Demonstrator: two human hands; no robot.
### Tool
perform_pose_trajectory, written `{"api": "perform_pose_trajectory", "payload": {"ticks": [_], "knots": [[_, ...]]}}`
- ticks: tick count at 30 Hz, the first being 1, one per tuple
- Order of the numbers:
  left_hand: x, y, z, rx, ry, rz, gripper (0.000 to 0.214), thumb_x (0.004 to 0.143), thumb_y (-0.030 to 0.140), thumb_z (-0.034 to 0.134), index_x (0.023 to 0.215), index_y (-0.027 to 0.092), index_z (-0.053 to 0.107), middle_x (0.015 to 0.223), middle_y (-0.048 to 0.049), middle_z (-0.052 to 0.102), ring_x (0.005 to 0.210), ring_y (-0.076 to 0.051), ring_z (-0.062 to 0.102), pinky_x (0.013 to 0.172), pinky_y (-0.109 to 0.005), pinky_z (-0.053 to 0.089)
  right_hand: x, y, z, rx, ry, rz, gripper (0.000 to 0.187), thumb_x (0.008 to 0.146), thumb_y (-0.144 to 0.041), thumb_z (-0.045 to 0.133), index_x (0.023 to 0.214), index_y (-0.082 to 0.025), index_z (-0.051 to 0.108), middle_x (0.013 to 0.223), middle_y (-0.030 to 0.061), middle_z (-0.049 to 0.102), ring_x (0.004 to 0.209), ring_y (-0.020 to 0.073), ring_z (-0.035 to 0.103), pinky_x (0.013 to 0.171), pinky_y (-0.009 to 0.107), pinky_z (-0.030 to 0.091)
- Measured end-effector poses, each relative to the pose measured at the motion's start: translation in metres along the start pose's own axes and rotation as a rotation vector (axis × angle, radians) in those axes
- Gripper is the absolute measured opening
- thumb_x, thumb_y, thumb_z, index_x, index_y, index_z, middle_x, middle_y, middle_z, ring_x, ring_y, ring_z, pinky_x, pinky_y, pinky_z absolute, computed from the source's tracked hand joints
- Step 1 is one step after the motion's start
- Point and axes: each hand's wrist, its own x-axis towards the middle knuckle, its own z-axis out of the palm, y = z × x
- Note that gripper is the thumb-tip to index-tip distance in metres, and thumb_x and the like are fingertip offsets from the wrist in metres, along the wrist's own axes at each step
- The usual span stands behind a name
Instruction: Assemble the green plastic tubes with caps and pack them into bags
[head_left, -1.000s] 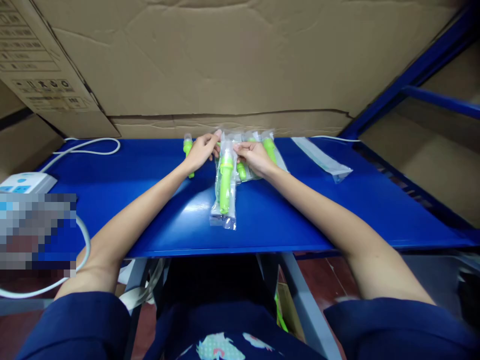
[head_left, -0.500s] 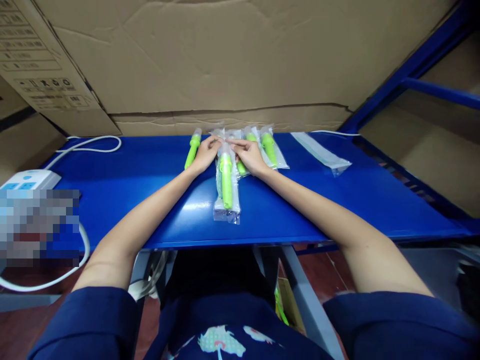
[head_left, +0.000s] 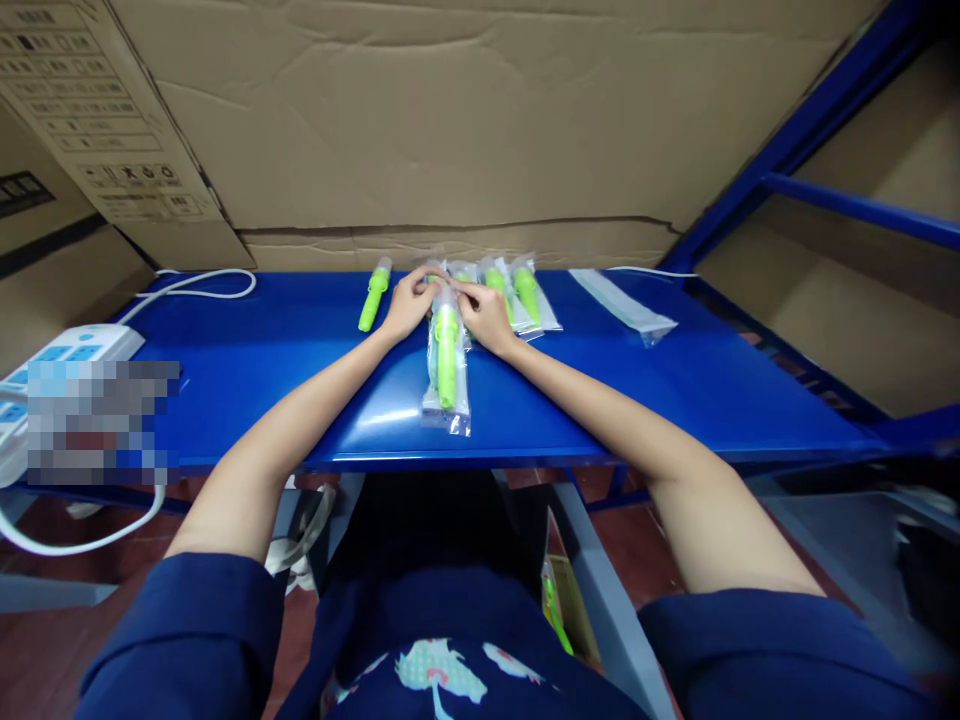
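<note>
A clear plastic bag [head_left: 459,405] lies toward me on the blue table, with a lime-green tube-shaped item [head_left: 447,360] with a clear cap inside. My left hand [head_left: 411,303] pinches the bag's far end from the left. From the right, my right hand [head_left: 484,312] grips the same end, fingertips close to the left ones. Beyond and right of my hands lie several bagged green items [head_left: 527,290], partly hidden by the right hand. An unbagged green item [head_left: 374,295] with a clear cap rests just left of my left hand.
A flat clear bag [head_left: 622,305] lies at the right on the blue table [head_left: 622,400]. On the left stand a white power strip [head_left: 90,345] and its cable. Cardboard [head_left: 465,130] walls the back, and a blue metal frame [head_left: 847,190] rises at the right.
The view has shifted slightly. Both hands remain at the far end of the bag, with little visible change in their grip.
</note>
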Motion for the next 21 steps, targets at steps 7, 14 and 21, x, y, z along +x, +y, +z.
{"api": "perform_pose_trajectory", "payload": {"ticks": [7, 14, 21], "knots": [[0.0, 0.002, 0.002, 0.032, 0.031, 0.002, 0.014, 0.095, 0.028, 0.058, 0.094, 0.017, 0.066, 0.056, 0.0045, 0.055, 0.048, -0.01, 0.049, 0.055, -0.022, 0.039, 0.002, 0.003, -0.002, -0.146, -0.017, -0.082, 0.041, 0.095, -0.009, 0.048, 0.122, -0.021, 0.078, 0.125, 0.0079, 0.076, 0.118, 0.0276, 0.069, 0.108, 0.043, 0.048], [-0.003, 0.004, 0.005, 0.023, -0.001, -0.022, 0.015, 0.096, 0.02, 0.053, 0.097, 0.015, 0.068, 0.06, 0.0034, 0.058, 0.048, -0.009, 0.049, 0.052, -0.021, 0.039, -0.001, 0.009, -0.006, -0.303, -0.062, -0.089, 0.041, 0.095, -0.013, 0.047, 0.123, -0.019, 0.076, 0.12, 0.0107, 0.077, 0.112, 0.0315, 0.069, 0.104, 0.049, 0.044], [-0.006, 0.008, 0.005, 0.004, -0.041, -0.028, 0.014, 0.096, 0.019, 0.053, 0.093, 0.015, 0.066, 0.057, 0.0042, 0.055, 0.046, -0.008, 0.049, 0.051, -0.021, 0.038, -0.001, 0.004, -0.015, -0.376, -0.149, -0.12, 0.042, 0.097, -0.016, 0.045, 0.127, -0.016, 0.074, 0.114, 0.0132, 0.078, 0.105, 0.0321, 0.07, 0.099, 0.048, 0.041]]}}
